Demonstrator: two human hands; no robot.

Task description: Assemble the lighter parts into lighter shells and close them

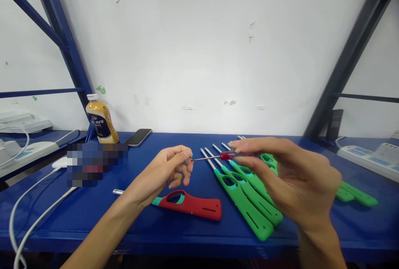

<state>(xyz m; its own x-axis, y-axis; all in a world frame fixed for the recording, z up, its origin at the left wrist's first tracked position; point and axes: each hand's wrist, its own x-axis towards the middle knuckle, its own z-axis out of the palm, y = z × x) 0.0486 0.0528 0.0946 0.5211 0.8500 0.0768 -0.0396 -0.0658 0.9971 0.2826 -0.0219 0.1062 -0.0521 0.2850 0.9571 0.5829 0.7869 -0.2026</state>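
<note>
My right hand [293, 173] holds a screwdriver [227, 155] by its clear and red handle, with the thin shaft pointing left. The shaft's tip meets the pinched thumb and index finger of my left hand [174, 165]; a tiny item seems to be between them, too small to name. Below my left hand a red lighter [196, 206] with a teal part lies on the blue table [149, 235], its metal tube partly behind my left wrist. Several green lighters [246, 202] lie side by side beneath and left of my right hand, tubes pointing away.
A yellow bottle [101, 119] stands at the back left, with a phone [139, 137] lying beside it. White cables [37, 221] run over the left side, near a blurred patch. Power strips [370, 161] lie at the right; blue posts rise on both sides.
</note>
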